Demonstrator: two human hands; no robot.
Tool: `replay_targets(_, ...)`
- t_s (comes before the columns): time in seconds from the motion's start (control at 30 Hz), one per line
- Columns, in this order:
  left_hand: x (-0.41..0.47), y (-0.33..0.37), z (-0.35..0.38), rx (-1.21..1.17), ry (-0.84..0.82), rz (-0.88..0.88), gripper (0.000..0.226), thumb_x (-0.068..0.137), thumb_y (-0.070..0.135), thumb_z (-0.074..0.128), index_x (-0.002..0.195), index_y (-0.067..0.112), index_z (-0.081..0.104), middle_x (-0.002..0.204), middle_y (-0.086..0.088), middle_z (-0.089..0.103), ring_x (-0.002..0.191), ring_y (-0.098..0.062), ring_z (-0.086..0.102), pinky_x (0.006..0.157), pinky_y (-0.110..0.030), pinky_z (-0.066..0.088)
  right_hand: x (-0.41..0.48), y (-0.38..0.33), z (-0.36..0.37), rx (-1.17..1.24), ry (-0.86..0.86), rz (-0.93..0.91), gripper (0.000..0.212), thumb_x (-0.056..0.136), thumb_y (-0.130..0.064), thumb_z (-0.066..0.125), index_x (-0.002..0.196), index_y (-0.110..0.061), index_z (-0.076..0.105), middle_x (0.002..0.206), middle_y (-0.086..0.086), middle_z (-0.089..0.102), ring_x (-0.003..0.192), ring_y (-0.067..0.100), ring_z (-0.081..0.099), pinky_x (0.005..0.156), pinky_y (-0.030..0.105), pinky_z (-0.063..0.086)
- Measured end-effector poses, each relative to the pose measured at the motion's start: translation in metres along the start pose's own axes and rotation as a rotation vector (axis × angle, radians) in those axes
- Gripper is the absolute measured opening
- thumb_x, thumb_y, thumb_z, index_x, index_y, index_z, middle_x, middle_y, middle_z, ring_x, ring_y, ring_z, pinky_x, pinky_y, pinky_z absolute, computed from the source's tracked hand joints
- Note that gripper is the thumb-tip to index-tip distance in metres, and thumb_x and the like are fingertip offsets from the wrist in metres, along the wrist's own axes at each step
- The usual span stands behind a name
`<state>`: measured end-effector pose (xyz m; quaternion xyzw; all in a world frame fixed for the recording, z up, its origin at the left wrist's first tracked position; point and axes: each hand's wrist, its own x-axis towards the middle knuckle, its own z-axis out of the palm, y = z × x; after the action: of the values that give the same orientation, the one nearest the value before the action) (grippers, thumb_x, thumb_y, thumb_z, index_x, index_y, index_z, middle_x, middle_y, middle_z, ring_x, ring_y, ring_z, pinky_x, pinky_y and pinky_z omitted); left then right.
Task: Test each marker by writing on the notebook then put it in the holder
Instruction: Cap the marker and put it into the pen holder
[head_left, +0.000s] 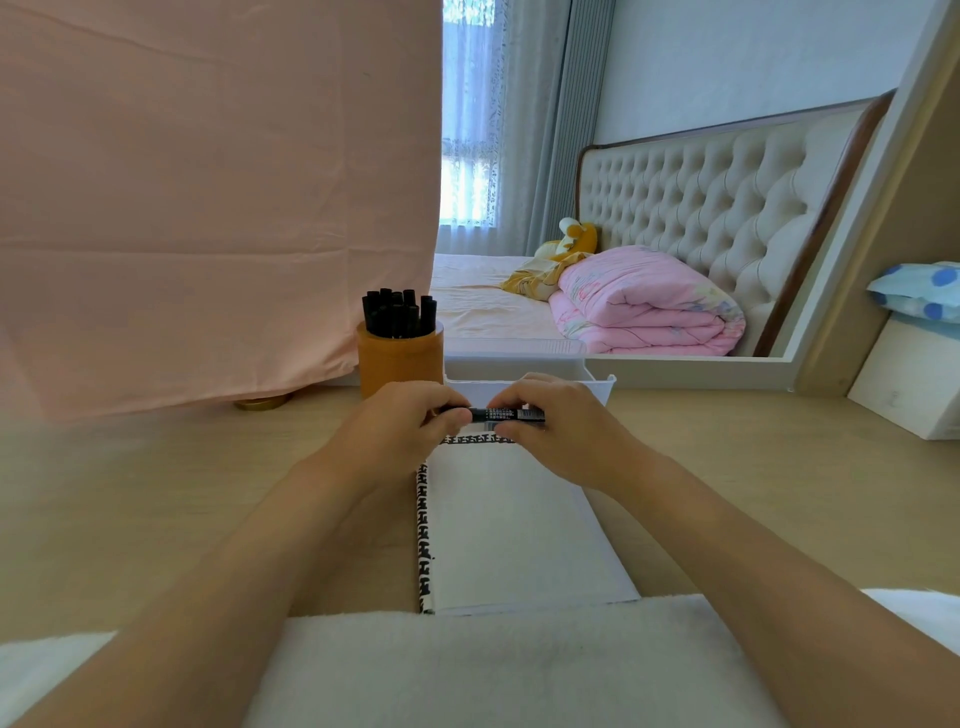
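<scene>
A white cloth (493, 665) lies at the near edge of the counter (156, 493), touching an open notebook (514, 525) with a blank page. Above the notebook's far edge, the left hand (400, 421) and right hand (556, 421) hold a black marker (506, 414) level, fingers curled around either end. Behind them sits a white bin (524, 384). To its left, an orange holder (400, 364) is packed with black markers (399, 312).

Soft daylight enters through the curtained window (470, 171), whose panes glare pale blue-white. The wooden desk (753, 467) is evenly bright, with faint shadows beneath the left hand (389, 431) and right hand (558, 428). Wide-angle distortion tilts the tufted headboard (727, 197). The print on the marker (506, 414) is too blurred to read, and haze veils the left edge.
</scene>
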<state>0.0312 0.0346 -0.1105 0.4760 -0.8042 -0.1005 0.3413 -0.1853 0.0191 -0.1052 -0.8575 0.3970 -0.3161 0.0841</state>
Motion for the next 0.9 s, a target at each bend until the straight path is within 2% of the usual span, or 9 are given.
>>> replay_targets(0.1,0.001,0.002,-0.003,-0.039,-0.002,0.004,0.016,0.097,0.027,0.059,0.087,0.027,0.071,0.078,0.004,0.067,0.073,-0.015,0.059,0.072,-0.046,0.05,0.0,-0.002,0.001,-0.022,0.035,-0.041,0.014,0.093,-0.022,0.065,0.104,-0.025,0.072,0.087,-0.013,0.062,0.079,0.009,0.06,0.072,0.033,0.052)
replay_targets(0.2,0.002,0.006,-0.006,-0.071,0.005,0.036,0.021,0.096,0.024,0.061,0.081,0.037,0.067,0.075,0.004,0.065,0.071,-0.015,0.058,0.07,-0.04,0.048,0.001,-0.006,0.003,-0.038,0.044,-0.049,0.015,0.096,-0.026,0.059,0.102,-0.027,0.073,0.082,-0.012,0.06,0.076,0.01,0.058,0.068,0.038,0.051)
replay_targets(0.27,0.003,0.008,-0.006,-0.068,0.01,0.062,0.019,0.095,0.023,0.062,0.087,0.038,0.07,0.075,0.006,0.064,0.071,-0.012,0.058,0.066,-0.032,0.046,0.002,-0.008,0.003,-0.016,0.015,-0.004,0.019,0.097,-0.033,0.054,0.099,-0.031,0.072,0.079,-0.011,0.062,0.077,0.011,0.059,0.07,0.043,0.051)
replay_targets(0.37,0.002,0.01,-0.004,-0.05,0.021,0.086,0.013,0.094,0.023,0.064,0.099,0.026,0.076,0.077,0.01,0.065,0.074,-0.009,0.059,0.065,-0.025,0.045,0.002,-0.007,0.003,0.027,-0.053,0.102,0.028,0.092,-0.05,0.044,0.099,-0.038,0.068,0.081,-0.013,0.068,0.08,0.011,0.061,0.077,0.045,0.052)
replay_targets(0.47,0.002,0.011,-0.004,-0.034,0.05,0.107,0.013,0.094,0.024,0.064,0.101,0.026,0.075,0.078,0.012,0.064,0.075,-0.007,0.058,0.065,-0.02,0.043,0.001,-0.008,0.003,0.031,-0.093,0.115,0.031,0.091,-0.055,0.038,0.1,-0.041,0.065,0.083,-0.016,0.067,0.082,0.01,0.06,0.079,0.047,0.053)
replay_targets(0.63,0.004,0.013,-0.001,0.013,0.114,0.081,0.023,0.095,0.025,0.062,0.117,0.022,0.067,0.098,0.01,0.064,0.087,-0.004,0.057,0.076,-0.019,0.047,0.007,-0.01,0.003,0.046,-0.152,0.131,0.023,0.104,-0.031,0.041,0.116,-0.033,0.062,0.096,-0.005,0.054,0.09,0.016,0.056,0.085,0.043,0.049)
replay_targets(0.73,0.008,0.005,-0.008,-0.08,0.249,-0.012,0.032,0.097,0.026,0.058,0.129,0.023,0.057,0.111,0.011,0.06,0.098,-0.002,0.055,0.084,-0.019,0.045,0.016,-0.013,-0.001,0.134,-0.093,0.214,0.022,0.103,-0.023,0.047,0.118,-0.026,0.062,0.096,-0.003,0.055,0.085,0.017,0.056,0.077,0.035,0.049)
replay_targets(0.8,0.014,-0.004,-0.017,-0.028,0.35,-0.068,0.033,0.099,0.021,0.054,0.131,0.022,0.054,0.119,0.009,0.057,0.104,-0.002,0.048,0.089,-0.02,0.039,0.027,-0.017,-0.004,0.223,-0.042,0.271,0.019,0.102,-0.021,0.051,0.115,-0.026,0.063,0.087,-0.006,0.057,0.077,0.014,0.054,0.069,0.028,0.044)
replay_targets(0.9,0.03,-0.018,-0.034,0.068,0.391,-0.154,0.035,0.097,0.016,0.053,0.132,0.019,0.053,0.127,0.001,0.054,0.117,-0.014,0.042,0.097,-0.027,0.034,0.056,-0.025,-0.012,0.306,0.123,0.296,0.013,0.098,-0.021,0.058,0.108,-0.024,0.066,0.082,-0.009,0.059,0.075,0.013,0.055,0.067,0.026,0.041)
